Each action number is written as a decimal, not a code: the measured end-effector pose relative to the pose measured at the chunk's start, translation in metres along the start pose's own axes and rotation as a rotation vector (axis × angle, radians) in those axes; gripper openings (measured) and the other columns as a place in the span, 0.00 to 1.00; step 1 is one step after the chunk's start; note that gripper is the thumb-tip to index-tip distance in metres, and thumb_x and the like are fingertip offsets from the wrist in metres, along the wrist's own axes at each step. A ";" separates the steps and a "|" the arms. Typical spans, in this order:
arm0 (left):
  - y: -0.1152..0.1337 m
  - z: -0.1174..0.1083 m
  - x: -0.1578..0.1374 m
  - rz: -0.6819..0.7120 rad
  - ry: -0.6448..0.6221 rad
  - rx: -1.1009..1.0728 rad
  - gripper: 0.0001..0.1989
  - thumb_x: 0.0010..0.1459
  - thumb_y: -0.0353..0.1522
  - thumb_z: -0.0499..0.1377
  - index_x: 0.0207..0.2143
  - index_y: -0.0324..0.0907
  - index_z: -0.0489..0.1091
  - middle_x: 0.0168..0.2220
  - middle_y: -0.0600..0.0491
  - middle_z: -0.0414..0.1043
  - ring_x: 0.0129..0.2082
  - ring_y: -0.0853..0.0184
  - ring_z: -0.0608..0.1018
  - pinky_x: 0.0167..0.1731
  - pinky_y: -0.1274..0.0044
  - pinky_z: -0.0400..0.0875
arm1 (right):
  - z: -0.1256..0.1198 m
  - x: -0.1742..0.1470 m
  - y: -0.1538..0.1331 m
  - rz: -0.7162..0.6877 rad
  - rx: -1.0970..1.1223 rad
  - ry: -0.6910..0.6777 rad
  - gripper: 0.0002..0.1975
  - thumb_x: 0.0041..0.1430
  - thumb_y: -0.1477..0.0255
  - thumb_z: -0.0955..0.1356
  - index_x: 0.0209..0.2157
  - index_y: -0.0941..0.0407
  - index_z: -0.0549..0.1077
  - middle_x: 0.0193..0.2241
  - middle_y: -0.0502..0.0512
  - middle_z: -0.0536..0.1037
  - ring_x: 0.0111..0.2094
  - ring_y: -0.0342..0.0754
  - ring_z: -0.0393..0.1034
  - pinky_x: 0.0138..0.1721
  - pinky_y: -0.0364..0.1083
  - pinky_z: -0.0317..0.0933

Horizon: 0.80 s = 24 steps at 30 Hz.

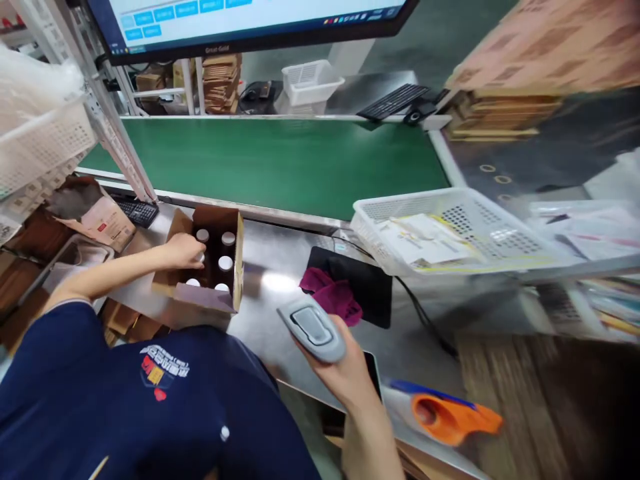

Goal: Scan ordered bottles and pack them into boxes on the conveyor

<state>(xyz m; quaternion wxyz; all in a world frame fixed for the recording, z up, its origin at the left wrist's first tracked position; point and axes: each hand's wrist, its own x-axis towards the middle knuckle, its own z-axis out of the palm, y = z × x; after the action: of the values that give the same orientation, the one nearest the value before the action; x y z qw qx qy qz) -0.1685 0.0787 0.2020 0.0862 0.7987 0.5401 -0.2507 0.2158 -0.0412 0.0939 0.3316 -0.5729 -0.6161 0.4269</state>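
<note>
An open cardboard box (239, 267) stands on the metal table, with several white-capped bottles (225, 263) upright inside. Over the box's left side is my left hand (184, 252), its fingers closed at the white cap of one bottle (201, 259), whose body is hidden. My right hand (345, 360) is wrapped round a grey handheld barcode scanner (315, 330), held above the table and pointing toward the box. Just beyond the scanner, a crumpled purple cloth (333, 293) lies on a black mat (375, 293).
A green conveyor belt (290, 160) runs behind the metal table (265, 247). A monitor (260, 27) hangs above. To the right are a white basket (450, 233) with papers and an orange tape dispenser (445, 420). A keyboard (140, 212) lies behind the box's left side.
</note>
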 end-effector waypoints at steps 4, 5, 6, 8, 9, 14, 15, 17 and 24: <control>-0.017 -0.029 -0.043 -0.054 0.272 -0.119 0.20 0.70 0.46 0.63 0.53 0.42 0.82 0.43 0.41 0.86 0.47 0.50 0.86 0.47 0.67 0.77 | -0.012 0.023 -0.044 -0.200 -0.017 -0.178 0.10 0.53 0.63 0.73 0.37 0.48 0.76 0.37 0.60 0.79 0.38 0.60 0.76 0.42 0.56 0.75; -0.021 -0.036 -0.055 -0.065 0.364 -0.166 0.20 0.70 0.46 0.63 0.54 0.42 0.82 0.42 0.44 0.85 0.46 0.51 0.86 0.48 0.67 0.77 | -0.013 0.028 -0.054 -0.236 -0.015 -0.211 0.09 0.53 0.65 0.73 0.37 0.49 0.76 0.37 0.59 0.79 0.38 0.59 0.76 0.41 0.55 0.75; -0.026 -0.042 -0.067 -0.073 0.462 -0.222 0.21 0.70 0.47 0.63 0.54 0.43 0.81 0.42 0.46 0.84 0.46 0.53 0.85 0.49 0.68 0.77 | -0.014 0.032 -0.063 -0.268 -0.015 -0.241 0.08 0.53 0.67 0.72 0.38 0.49 0.77 0.38 0.59 0.79 0.38 0.59 0.76 0.41 0.54 0.74; -0.035 -0.050 -0.086 -0.084 0.672 -0.356 0.21 0.69 0.49 0.63 0.54 0.44 0.77 0.43 0.49 0.83 0.45 0.57 0.85 0.50 0.69 0.77 | -0.013 0.041 -0.078 -0.308 -0.024 -0.295 0.09 0.53 0.70 0.71 0.39 0.49 0.77 0.39 0.59 0.79 0.39 0.58 0.76 0.41 0.53 0.74; -0.040 -0.051 -0.091 -0.082 0.783 -0.441 0.22 0.68 0.50 0.65 0.54 0.44 0.75 0.44 0.50 0.83 0.44 0.58 0.85 0.49 0.70 0.77 | -0.013 0.046 -0.084 -0.321 -0.031 -0.318 0.10 0.53 0.71 0.71 0.39 0.49 0.77 0.40 0.59 0.79 0.39 0.57 0.76 0.41 0.52 0.74; -0.050 -0.044 -0.066 -0.027 1.435 -0.891 0.29 0.63 0.58 0.68 0.50 0.48 0.63 0.44 0.54 0.74 0.40 0.66 0.82 0.42 0.74 0.77 | -0.001 0.056 -0.107 -0.422 -0.108 -0.396 0.06 0.57 0.72 0.70 0.39 0.50 0.74 0.42 0.59 0.77 0.40 0.57 0.76 0.41 0.52 0.73; -0.050 -0.043 -0.055 -0.032 1.545 -0.935 0.30 0.63 0.59 0.68 0.49 0.49 0.62 0.43 0.54 0.72 0.39 0.67 0.81 0.41 0.75 0.77 | 0.004 0.055 -0.112 -0.446 -0.155 -0.397 0.07 0.58 0.72 0.70 0.40 0.50 0.74 0.42 0.58 0.77 0.39 0.56 0.76 0.39 0.52 0.73; -0.047 -0.042 -0.037 -0.053 1.694 -0.973 0.33 0.62 0.61 0.69 0.50 0.50 0.60 0.41 0.56 0.70 0.37 0.69 0.80 0.38 0.77 0.75 | 0.014 0.047 -0.123 -0.481 -0.309 -0.375 0.11 0.59 0.74 0.70 0.44 0.51 0.74 0.45 0.59 0.77 0.38 0.54 0.76 0.35 0.49 0.70; -0.046 -0.041 -0.026 -0.210 1.758 -0.929 0.35 0.60 0.47 0.77 0.54 0.47 0.59 0.39 0.58 0.71 0.36 0.72 0.80 0.33 0.80 0.70 | 0.050 0.018 -0.168 -0.505 -0.813 -0.381 0.17 0.60 0.78 0.73 0.50 0.55 0.73 0.49 0.62 0.77 0.41 0.54 0.78 0.34 0.46 0.64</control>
<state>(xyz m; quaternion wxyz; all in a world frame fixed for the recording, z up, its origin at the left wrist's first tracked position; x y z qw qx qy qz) -0.2052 0.0926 0.2565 -0.0630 0.5358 0.5245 0.6587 0.0974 -0.0277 0.2239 0.0568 -0.4008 -0.9009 0.1562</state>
